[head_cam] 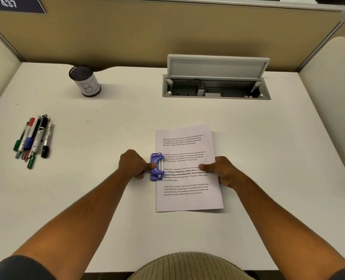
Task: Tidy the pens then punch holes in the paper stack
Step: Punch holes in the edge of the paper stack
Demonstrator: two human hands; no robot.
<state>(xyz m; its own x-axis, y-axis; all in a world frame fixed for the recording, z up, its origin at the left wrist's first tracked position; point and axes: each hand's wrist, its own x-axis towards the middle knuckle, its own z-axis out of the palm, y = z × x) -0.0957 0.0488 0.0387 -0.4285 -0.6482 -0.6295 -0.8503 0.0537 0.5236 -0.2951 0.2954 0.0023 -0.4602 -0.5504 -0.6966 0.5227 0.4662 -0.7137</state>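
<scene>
A printed paper stack [187, 199] lies on the white desk [117, 110] in front of me. A purple hole punch [156, 167] sits over the middle of the stack's left edge. My left hand [132, 165] grips the punch, with the thumb pressed on its top. My right hand [223, 171] holds the right edge of the stack, thumb on top of the sheets. Several pens and markers [33, 139] lie in a loose pile at the far left. A dark cylindrical pen holder [84, 80] with a white label stands upright at the back left with no pens visible inside.
An open cable hatch [216, 88] with its grey lid raised is set into the desk at the back right. Beige partition walls enclose the desk at the back and both sides.
</scene>
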